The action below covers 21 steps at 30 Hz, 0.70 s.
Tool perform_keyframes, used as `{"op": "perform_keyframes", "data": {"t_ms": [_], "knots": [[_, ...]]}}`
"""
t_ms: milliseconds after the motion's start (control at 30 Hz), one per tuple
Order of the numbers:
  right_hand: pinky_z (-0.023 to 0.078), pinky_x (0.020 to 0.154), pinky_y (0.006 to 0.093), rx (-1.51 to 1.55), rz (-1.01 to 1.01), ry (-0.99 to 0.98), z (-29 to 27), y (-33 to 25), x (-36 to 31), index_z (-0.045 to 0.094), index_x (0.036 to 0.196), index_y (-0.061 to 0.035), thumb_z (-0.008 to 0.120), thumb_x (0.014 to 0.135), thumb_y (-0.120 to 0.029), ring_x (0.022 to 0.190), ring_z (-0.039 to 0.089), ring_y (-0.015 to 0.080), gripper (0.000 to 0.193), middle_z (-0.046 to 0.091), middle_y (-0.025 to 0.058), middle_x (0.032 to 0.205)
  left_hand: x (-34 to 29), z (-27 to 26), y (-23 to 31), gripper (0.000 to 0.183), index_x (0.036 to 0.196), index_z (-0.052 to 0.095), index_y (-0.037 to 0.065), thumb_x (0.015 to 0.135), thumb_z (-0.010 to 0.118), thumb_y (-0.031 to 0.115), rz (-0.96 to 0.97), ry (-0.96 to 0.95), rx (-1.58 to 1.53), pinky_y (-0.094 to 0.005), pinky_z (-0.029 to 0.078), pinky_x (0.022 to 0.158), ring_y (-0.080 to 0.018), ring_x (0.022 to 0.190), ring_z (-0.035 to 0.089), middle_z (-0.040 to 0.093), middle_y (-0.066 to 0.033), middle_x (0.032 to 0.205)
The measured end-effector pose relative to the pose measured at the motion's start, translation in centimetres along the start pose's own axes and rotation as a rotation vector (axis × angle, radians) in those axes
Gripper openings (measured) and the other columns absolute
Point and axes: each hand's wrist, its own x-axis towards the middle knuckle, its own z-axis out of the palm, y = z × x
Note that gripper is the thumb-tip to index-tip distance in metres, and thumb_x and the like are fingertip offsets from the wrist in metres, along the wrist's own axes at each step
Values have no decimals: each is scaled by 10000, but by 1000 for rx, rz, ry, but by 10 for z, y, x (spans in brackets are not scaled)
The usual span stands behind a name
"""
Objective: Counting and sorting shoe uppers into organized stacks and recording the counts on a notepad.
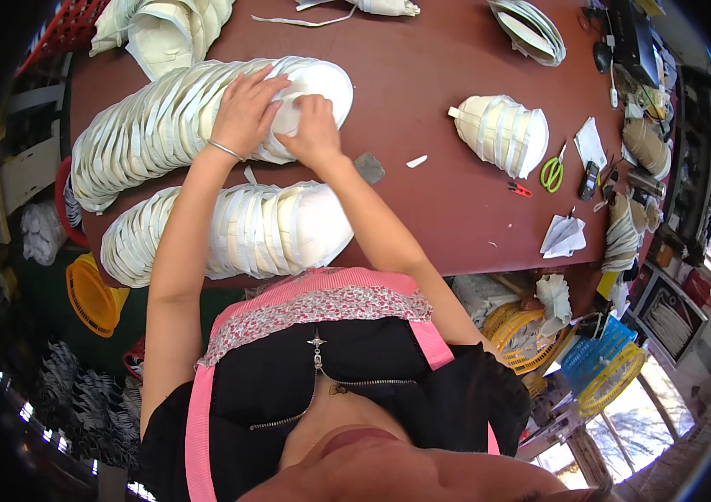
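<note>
A long row of nested cream fabric pieces (146, 125) with pale edging, shaped like shoe uppers, lies across the table's left side. Its right end shows a smooth, rounded end piece (326, 84). Across the top of this row, near that end, lies my left hand (242, 113), fingers stretched and spread. My right hand (315, 130) rests against the end piece with its fingers curled in; anything pinched in them is hidden. A second row of fabric pieces (238, 230) lies nearer to me, under my left forearm.
On the reddish-brown table (422, 217) sit a shorter fabric stack (502, 134), green-handled scissors (553, 171), a small red clip-like tool (520, 190), a dark handheld device (590, 180) and a grey scrap (369, 167). Yellow baskets (92, 293) stand below the table edge.
</note>
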Motion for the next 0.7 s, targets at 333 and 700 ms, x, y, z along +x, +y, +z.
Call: {"op": "perform_keyframes", "data": {"t_ms": [333, 700], "knots": [[529, 788, 311, 1232, 607, 11, -14, 54, -11, 549, 1153, 28, 575, 977, -108, 981, 632, 181, 225, 629, 126, 1111, -1, 5, -13, 337, 1229, 612, 127, 905, 560, 49, 6, 90, 12, -478, 321, 1128, -252, 1331, 479, 640, -26, 1291], [497, 887, 358, 566, 183, -254, -7, -9, -31, 625, 1186, 49, 738, 882, -194, 1017, 643, 283, 405, 686, 177, 1108, 9, 13, -14, 394, 1251, 613, 129, 882, 515, 30, -6, 80, 17, -451, 323, 1131, -234, 1336, 482, 642, -47, 1281]]}}
